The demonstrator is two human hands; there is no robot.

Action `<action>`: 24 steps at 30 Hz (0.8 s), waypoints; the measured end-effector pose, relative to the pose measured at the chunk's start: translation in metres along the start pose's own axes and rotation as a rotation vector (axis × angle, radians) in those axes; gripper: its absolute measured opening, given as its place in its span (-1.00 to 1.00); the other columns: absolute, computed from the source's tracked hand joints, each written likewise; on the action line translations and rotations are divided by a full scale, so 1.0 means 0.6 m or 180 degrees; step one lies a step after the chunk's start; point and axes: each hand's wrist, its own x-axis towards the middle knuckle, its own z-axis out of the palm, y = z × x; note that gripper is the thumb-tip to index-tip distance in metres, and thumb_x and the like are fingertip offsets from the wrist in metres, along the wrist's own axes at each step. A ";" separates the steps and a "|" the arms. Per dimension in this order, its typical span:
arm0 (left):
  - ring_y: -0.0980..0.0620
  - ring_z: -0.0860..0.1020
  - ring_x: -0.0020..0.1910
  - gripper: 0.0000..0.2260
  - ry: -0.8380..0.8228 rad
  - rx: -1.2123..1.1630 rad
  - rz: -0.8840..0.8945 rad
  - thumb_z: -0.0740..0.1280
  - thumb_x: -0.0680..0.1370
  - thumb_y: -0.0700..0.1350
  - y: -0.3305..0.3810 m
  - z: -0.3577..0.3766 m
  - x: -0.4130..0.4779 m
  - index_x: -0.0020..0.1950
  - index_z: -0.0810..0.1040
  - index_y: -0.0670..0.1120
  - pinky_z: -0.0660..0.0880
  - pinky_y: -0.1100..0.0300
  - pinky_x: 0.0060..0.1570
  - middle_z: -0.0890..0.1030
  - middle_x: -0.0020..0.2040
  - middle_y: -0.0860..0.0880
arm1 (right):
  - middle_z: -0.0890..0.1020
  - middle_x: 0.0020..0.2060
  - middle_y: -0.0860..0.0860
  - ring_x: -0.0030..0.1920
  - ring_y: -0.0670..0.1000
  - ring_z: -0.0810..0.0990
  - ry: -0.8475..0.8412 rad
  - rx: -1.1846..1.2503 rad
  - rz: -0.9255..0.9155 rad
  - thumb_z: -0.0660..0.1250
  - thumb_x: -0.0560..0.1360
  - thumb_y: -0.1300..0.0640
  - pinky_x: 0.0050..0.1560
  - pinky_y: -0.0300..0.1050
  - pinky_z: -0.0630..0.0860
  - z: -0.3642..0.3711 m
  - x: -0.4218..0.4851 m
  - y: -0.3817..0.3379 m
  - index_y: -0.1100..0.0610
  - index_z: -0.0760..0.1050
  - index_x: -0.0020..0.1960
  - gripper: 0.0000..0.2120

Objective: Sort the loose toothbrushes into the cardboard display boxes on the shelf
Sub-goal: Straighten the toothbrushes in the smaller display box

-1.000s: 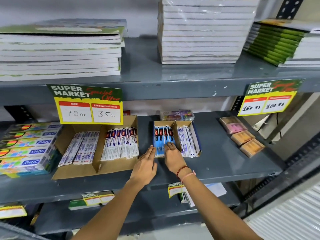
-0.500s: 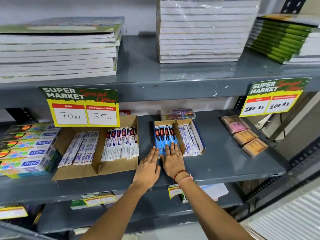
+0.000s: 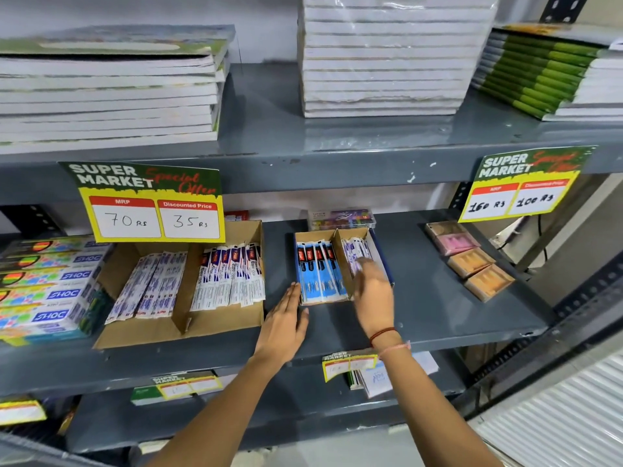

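The blue toothbrush packs [image 3: 318, 274] are lying side by side in the left compartment of the small display box [image 3: 337, 234], filling it edge to edge, while white and purple packs [image 3: 357, 256] are sitting in the right compartment. The right hand [image 3: 372, 291] is reaching over that right compartment, blurred, and I cannot tell whether its fingers are gripping a pack or just pressing the row down. The left hand [image 3: 285, 323] is lying flat on the shelf [image 3: 438, 308], fingers together and straight, touching the box's left front corner, probably bracing it so it is not sliding. To the left, the large cardboard box [image 3: 178, 326] is holding two more sorted rows, one on each side of its divider.
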 end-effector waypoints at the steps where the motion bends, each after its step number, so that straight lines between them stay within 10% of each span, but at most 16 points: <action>1: -0.04 0.26 0.40 -0.51 0.0023 -0.0101 -0.0121 0.11 0.63 -0.04 0.002 0.002 0.002 0.51 0.07 -0.12 0.22 0.07 0.32 0.19 0.49 -0.06 | 0.63 0.10 0.26 0.10 0.24 0.61 0.0154 -0.0014 0.0240 0.24 0.49 0.43 0.16 0.00 0.55 -0.012 0.005 0.016 0.34 0.50 0.17 -0.74; 12: -0.12 0.59 -0.15 -0.63 0.0480 -0.0437 -0.0575 0.12 0.63 -0.10 0.031 0.010 0.020 0.43 0.29 -0.16 0.51 0.02 -0.20 0.63 0.02 -0.21 | 0.68 -0.02 0.31 -0.04 0.38 0.61 -0.0357 -0.0443 0.1053 0.19 0.58 0.26 0.02 0.17 0.60 -0.040 0.015 0.076 0.25 0.54 0.17 -0.77; 24: -0.13 0.50 0.17 -0.61 0.0381 -0.0510 -0.0355 0.16 0.62 -0.08 0.034 0.000 0.010 0.42 0.29 -0.17 0.46 0.03 0.03 0.48 0.30 -0.17 | 0.63 0.08 0.29 0.04 0.31 0.60 -0.0367 -0.0385 0.1001 0.23 0.57 0.21 0.05 0.12 0.57 -0.050 0.008 0.055 0.30 0.47 0.22 -0.74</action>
